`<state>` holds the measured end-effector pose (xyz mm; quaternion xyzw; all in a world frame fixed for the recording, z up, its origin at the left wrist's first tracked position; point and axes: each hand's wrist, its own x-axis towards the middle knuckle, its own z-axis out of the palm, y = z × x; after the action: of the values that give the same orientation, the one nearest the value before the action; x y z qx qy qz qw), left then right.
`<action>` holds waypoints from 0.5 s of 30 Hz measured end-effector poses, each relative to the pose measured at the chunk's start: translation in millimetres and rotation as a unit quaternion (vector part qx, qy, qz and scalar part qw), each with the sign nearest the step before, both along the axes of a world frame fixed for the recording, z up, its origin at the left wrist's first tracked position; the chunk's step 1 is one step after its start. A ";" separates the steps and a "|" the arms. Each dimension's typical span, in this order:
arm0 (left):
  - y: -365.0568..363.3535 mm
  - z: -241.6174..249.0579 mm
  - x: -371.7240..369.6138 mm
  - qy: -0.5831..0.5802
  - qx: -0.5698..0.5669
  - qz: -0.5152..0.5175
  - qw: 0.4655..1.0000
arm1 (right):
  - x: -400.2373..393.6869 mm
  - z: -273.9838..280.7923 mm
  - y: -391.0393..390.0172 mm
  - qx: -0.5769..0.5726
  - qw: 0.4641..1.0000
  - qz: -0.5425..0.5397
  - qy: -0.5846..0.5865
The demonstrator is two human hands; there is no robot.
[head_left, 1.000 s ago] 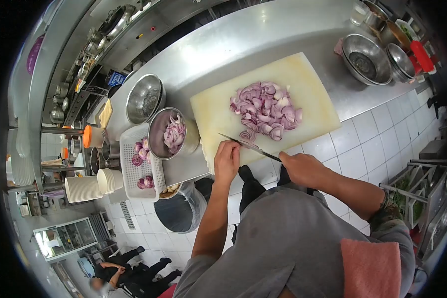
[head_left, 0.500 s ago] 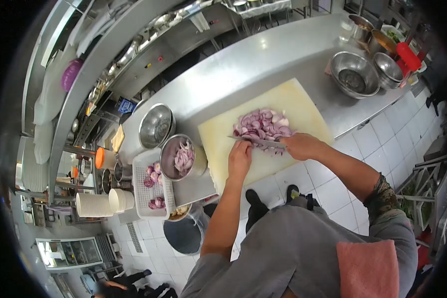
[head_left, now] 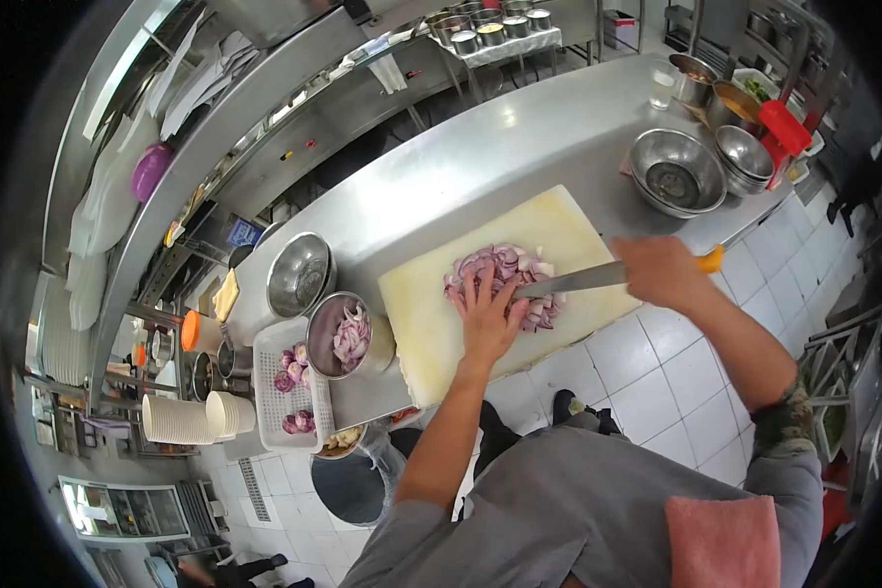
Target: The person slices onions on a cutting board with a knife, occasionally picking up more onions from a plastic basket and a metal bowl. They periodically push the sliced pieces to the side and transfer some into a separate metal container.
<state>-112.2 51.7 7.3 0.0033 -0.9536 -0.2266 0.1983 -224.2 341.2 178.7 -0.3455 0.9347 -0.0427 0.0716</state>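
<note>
A pile of sliced red onion [head_left: 505, 269] lies on a pale cutting board [head_left: 421, 314] on the steel counter. My left hand [head_left: 485, 316] rests flat on the near side of the pile, fingers spread over the slices. My right hand [head_left: 661, 269] grips a knife [head_left: 568, 282] with an orange handle end; its blade lies level, pointing left into the pile by my left fingers. A steel bowl with onion slices [head_left: 348, 335] stands left of the board.
An empty steel bowl [head_left: 299, 274] and a white basket of peeled onions [head_left: 289, 382] sit at the left. Stacked steel bowls [head_left: 676, 171], pots and a red container [head_left: 779, 127] stand at the right. A bin [head_left: 353, 480] is below the counter edge. White plates [head_left: 176, 419] are stacked at far left.
My left hand went from the board's near edge onto the onion pile and spread flat. My right hand drew back to the right with the knife. The view tilted up.
</note>
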 end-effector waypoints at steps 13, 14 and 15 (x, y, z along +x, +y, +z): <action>-188.6 134.1 142.2 0.149 0.017 0.298 0.943 | 95.6 -121.6 -27.3 -0.183 0.878 -0.001 -0.443; -236.3 119.0 187.0 0.099 -0.030 0.388 0.916 | 104.1 -122.6 -43.3 -0.193 0.873 0.006 -0.448; -284.3 90.2 241.6 -0.003 -0.130 0.427 0.895 | 110.2 -125.7 -55.4 -0.202 0.866 0.006 -0.457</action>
<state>129.4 -232.7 97.5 0.3852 -0.8818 0.0059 0.2721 -114.0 285.8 53.0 -0.3001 0.7664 -0.3828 0.4195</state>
